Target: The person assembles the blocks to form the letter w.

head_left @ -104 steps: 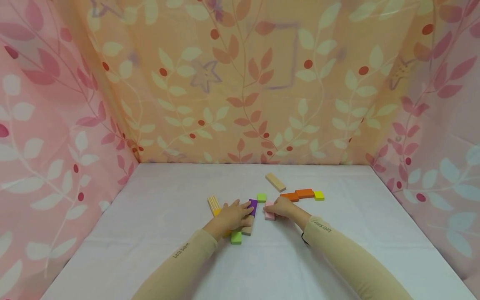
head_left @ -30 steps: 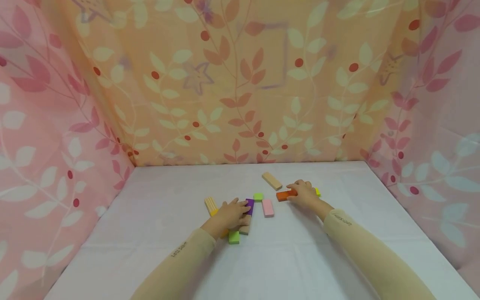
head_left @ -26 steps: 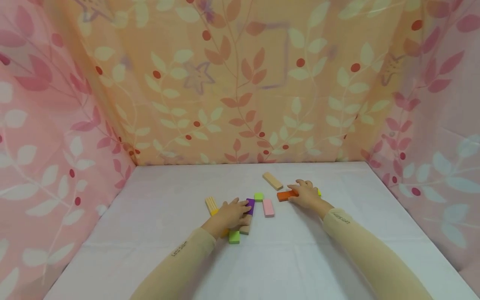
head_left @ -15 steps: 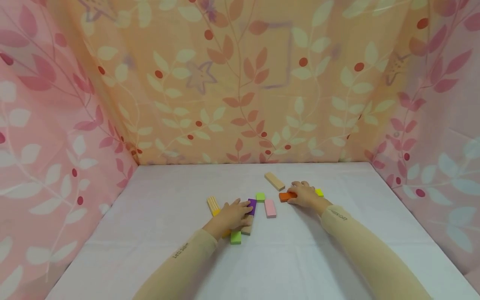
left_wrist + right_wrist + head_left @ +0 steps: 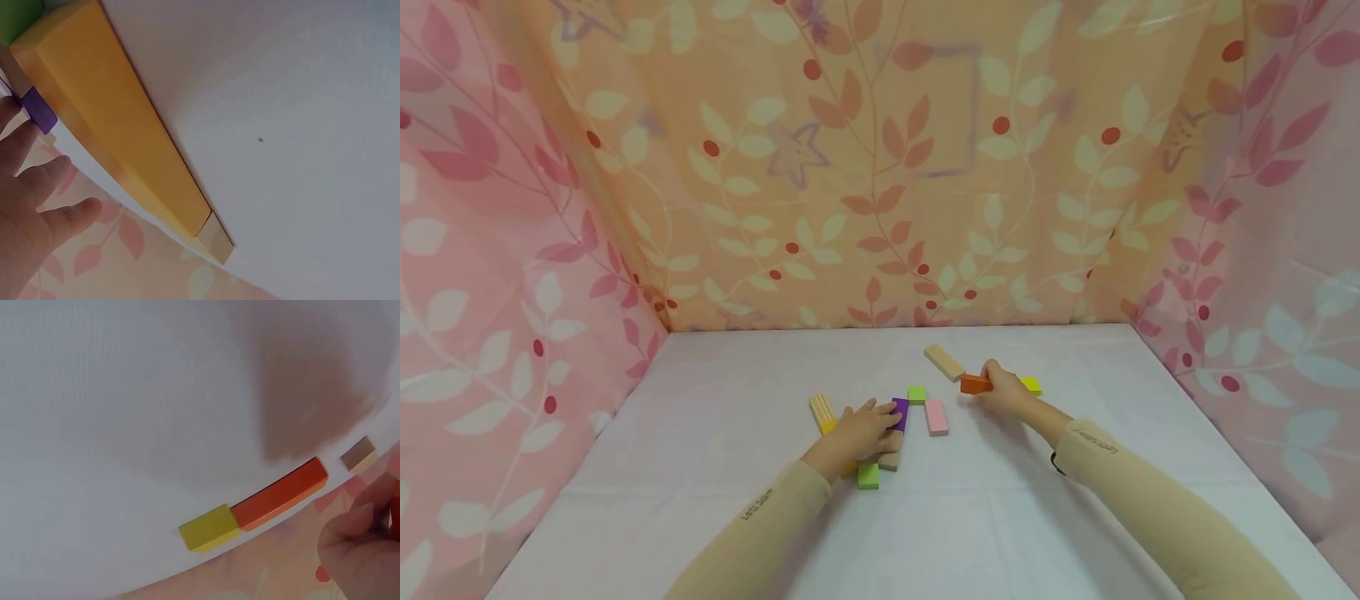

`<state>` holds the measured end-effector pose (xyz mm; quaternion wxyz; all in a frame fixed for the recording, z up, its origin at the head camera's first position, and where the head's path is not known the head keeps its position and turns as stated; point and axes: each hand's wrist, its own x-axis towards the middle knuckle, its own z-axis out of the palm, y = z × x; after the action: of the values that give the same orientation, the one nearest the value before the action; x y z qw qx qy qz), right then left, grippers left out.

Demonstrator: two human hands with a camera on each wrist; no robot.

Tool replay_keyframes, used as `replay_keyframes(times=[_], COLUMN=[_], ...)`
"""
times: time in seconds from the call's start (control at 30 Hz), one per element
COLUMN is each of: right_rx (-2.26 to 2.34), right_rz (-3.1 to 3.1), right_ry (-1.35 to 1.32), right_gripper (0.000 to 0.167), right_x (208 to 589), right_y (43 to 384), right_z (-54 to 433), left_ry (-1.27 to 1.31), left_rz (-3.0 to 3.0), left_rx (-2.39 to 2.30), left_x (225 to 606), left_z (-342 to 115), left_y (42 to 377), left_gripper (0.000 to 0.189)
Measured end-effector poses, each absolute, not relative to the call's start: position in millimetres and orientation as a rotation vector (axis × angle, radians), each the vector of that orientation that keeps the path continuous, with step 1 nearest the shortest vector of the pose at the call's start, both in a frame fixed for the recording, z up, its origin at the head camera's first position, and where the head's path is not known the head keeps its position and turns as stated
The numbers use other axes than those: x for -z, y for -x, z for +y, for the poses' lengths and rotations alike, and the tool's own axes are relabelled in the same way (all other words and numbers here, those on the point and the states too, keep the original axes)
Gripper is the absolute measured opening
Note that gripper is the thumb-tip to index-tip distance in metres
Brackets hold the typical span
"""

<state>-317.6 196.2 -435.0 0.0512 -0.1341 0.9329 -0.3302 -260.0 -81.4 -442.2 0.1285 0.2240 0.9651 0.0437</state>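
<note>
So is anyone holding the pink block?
No, the pink block lies on the table, apart from the left hand and right hand.

Clearance: near tabletop (image 5: 955, 533), between the sleeves (image 5: 782, 508). Obstruction: pink block (image 5: 936, 417) and far green block (image 5: 917, 395), lying between the left hand (image 5: 856, 433) and right hand (image 5: 1003, 393)

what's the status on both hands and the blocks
Right hand pinching one orange block; left hand spread over purple block. Wooden block beyond the orange, possibly in the way.
</note>
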Motion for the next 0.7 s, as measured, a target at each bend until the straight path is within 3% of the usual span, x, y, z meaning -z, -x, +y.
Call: replay_keyframes(times=[0.2,0.4,0.7], right_rx=[1.310,1.390,1.315], right_rz=[2.589,2.448,2.418], right_ry=[0.141,0.029,-0.030], right_gripper=[0.023,0.036,0.014], right_x=[430,428,437], right_y=[303,289,260], right_z=[190,190,182], left_ry=[-0.656,-0.651,-0.640], left_rz=[2.813,2.812,2.801], left_rx=[-0.134,-0.135,-0.135], left_x=[443,441,442], left_z=[-82,-82,-83], left_y=[259,259,259], left_gripper=[0.059,0.058,0.058])
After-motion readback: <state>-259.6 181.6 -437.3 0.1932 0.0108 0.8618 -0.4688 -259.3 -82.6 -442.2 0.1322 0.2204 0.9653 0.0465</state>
